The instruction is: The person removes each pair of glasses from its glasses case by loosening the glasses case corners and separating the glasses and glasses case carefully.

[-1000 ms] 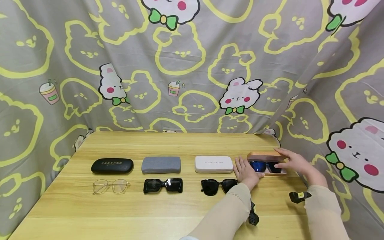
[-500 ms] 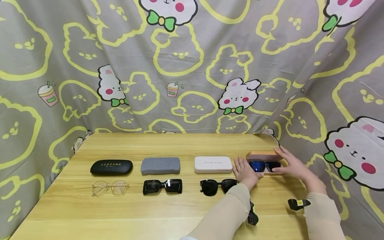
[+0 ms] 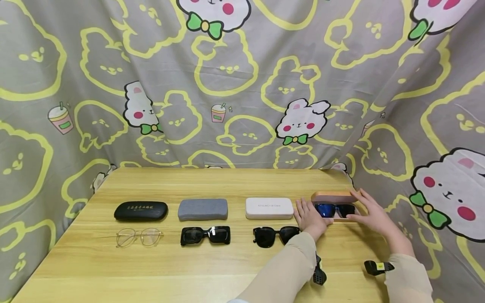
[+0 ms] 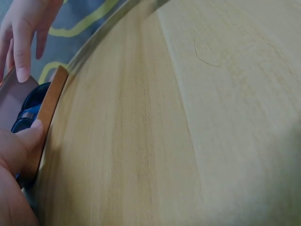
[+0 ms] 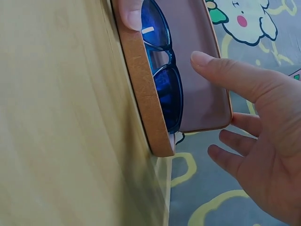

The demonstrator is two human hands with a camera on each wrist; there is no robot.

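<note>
An orange-brown glasses case (image 3: 331, 196) stands with its lid raised at the right of the table. Blue-lensed sunglasses (image 5: 168, 89) lie inside it, lenses showing over the front wall. My left hand (image 3: 311, 216) holds the case's left end, its thumb (image 4: 32, 135) on the front rim. Beside the right end is my right hand (image 3: 373, 215), fingers spread. In the right wrist view, that hand's thumb (image 5: 203, 59) is in front of the lid's pinkish lining, and its other fingers reach past the lid's edge.
Left of the case, a white case (image 3: 269, 208), a grey case (image 3: 203, 209) and a black case (image 3: 141, 211) stand in a row. Before them lie dark sunglasses (image 3: 265, 237), black-framed sunglasses (image 3: 206, 236) and thin-framed glasses (image 3: 150, 237). A patterned curtain (image 3: 235, 97) hangs behind.
My right hand has shifted slightly right along the case, its fingertips moving toward the lid's right corner. My left hand stays at the left end; the lid remains raised.
</note>
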